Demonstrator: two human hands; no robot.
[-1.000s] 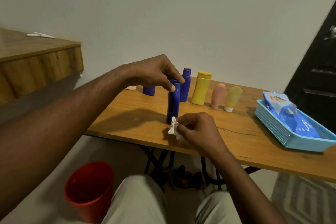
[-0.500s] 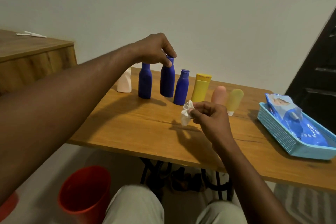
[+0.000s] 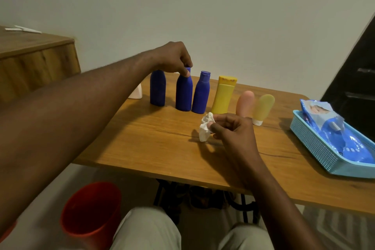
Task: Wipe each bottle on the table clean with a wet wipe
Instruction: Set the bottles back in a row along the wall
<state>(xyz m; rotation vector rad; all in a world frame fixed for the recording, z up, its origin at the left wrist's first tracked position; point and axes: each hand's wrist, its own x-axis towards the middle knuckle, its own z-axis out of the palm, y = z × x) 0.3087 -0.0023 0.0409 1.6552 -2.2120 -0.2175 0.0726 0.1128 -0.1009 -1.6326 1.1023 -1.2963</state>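
The left hand [image 3: 174,59] pinches the cap of a blue bottle [image 3: 183,93] standing in the row at twelve o'clock on the tabletop [image 3: 142,148] — probably steadying it upright. At five o'clock from it, the right hand [image 3: 235,132] bunches a crumpled wet wipe [image 3: 205,130] in curled fingers [image 3: 225,117] — ready for wiping.

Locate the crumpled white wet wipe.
Head view, centre: crumpled white wet wipe is pinched in the right hand, in front of the yellow plastic bottle.
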